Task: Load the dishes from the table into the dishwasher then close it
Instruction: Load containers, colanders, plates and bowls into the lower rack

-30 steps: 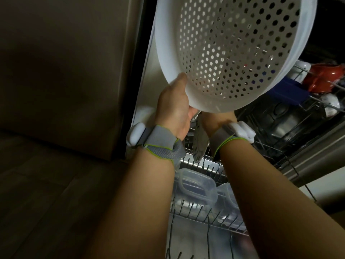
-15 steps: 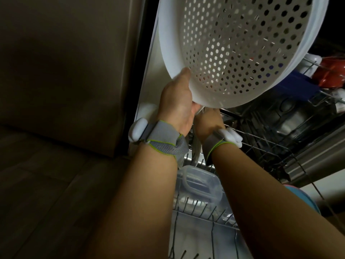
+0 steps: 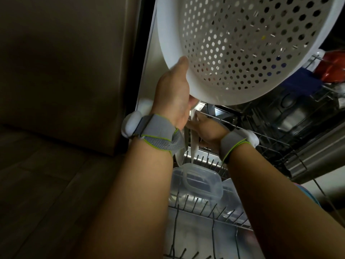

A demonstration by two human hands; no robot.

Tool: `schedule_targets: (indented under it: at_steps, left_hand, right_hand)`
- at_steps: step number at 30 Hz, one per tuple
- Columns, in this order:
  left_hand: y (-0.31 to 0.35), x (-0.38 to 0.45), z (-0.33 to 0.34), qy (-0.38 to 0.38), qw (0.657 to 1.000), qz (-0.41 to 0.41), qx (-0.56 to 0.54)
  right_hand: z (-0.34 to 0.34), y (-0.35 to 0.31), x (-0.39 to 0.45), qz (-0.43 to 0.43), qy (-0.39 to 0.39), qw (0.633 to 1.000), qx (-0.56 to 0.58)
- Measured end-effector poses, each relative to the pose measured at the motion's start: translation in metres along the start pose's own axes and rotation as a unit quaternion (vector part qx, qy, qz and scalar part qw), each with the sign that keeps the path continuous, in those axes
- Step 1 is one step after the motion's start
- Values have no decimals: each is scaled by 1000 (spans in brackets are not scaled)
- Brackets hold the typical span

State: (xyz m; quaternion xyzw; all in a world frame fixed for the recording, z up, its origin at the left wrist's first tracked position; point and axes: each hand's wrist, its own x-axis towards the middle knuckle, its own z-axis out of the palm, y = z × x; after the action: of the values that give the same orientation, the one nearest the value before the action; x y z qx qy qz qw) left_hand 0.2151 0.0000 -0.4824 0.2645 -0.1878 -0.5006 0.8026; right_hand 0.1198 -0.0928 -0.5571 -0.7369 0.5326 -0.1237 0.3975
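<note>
A: At nine o'clock there is only the dark cabinet side (image 3: 65, 71). Beside it, the left hand (image 3: 173, 94) is clamped on the rim of the white colander (image 3: 252, 49), thumb on the edge, with the bowl held high toward twelve o'clock.

B: And the right hand (image 3: 205, 129)?

A: It sits lower, at the centre, touching a white plate (image 3: 192, 139) that stands on edge in the lower rack (image 3: 214, 215). Whether its fingers are closed on the plate I cannot tell.

B: What would I do here?

A: Probably steady that plate between the tines first, then lower the colander tilted, holes downward, so it clears the upper rack (image 3: 280, 146).

B: What is in the racks?

A: In the lower one, at six o'clock, there are clear plastic containers (image 3: 197, 182). At two o'clock, a red item (image 3: 334, 66) and something blue (image 3: 302, 81) sit above.
</note>
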Motion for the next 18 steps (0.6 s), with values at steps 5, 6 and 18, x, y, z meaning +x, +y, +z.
schedule_targets:
  at_steps: [5, 6, 18]
  left_hand:
    - [3, -2, 4, -3, 1000, 6, -16]
    - [3, -3, 4, -3, 1000, 6, -20]
    - [1, -6, 5, -5, 1000, -4, -7]
  right_hand:
    - [-1, 2, 6, -1, 73, 992, -103]
    - [-2, -3, 7, 3, 103, 982, -155]
    - [-21, -4, -2, 94, 35, 990, 101]
